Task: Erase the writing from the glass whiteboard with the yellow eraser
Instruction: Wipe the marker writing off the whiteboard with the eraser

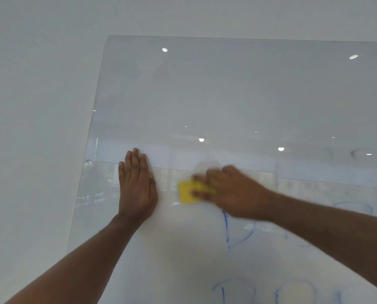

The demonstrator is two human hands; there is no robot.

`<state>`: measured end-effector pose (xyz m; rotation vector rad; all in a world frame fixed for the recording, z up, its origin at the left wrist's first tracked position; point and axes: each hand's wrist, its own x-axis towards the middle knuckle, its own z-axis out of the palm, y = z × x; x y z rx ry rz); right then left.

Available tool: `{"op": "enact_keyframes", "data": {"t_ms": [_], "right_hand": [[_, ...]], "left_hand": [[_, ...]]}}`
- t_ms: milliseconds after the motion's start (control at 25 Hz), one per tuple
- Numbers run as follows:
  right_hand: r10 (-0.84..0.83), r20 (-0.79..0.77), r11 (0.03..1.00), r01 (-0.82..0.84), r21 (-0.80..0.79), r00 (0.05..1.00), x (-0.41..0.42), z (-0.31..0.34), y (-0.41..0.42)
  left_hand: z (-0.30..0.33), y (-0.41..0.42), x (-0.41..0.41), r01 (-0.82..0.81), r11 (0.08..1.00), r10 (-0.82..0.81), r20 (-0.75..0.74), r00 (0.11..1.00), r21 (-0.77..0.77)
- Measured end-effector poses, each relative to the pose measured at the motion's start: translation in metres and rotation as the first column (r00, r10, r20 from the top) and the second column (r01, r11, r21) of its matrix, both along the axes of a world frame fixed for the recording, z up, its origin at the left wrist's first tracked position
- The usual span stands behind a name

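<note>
Mostly cleared glass whiteboard (227, 95) on a pale wall. Left hand (137, 187) spread flat, bracing the glass. Right hand (231, 191), blurred, pinching the yellow eraser (185, 191) against the glass beside blue writing (227, 229). Best done with firm, overlapping strokes down through remaining letters.

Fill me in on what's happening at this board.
A person is wiping a wall-mounted glass whiteboard. The right hand holds a yellow eraser against the glass, blurred with motion, while the left hand lies flat on the board near its left edge. The upper part looks clear, but blue writing remains below and to the right of the eraser, with more along the bottom of the view.
</note>
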<state>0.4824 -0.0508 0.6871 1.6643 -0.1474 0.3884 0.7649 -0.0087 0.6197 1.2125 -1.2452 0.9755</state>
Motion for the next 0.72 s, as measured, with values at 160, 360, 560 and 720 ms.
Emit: {"op": "enact_keyframes", "data": {"t_ms": [160,360,560,720], "right_hand": [[-0.042,0.839,0.978,-0.151,0.146,0.542,-0.044,0.096,0.003],[0.01,0.639,0.988,-0.106,0.112,0.769,-0.05,-0.009,-0.001],[-0.018,0.092,0.989,0.004,0.148,0.996,-0.117,-0.083,-0.017],[-0.052,0.866,0.982,-0.134,0.136,0.498,-0.181,0.008,-0.022]], "left_hand": [[0.004,-0.005,-0.018,-0.05,0.999,0.048,0.072,0.996,0.021],[0.017,-0.015,-0.058,-0.031,0.998,0.015,0.31,0.95,0.047],[0.032,-0.024,-0.087,-0.036,0.998,0.017,0.357,0.934,0.047],[0.045,-0.03,-0.108,-0.021,0.998,0.0,0.378,0.926,0.053]]}}
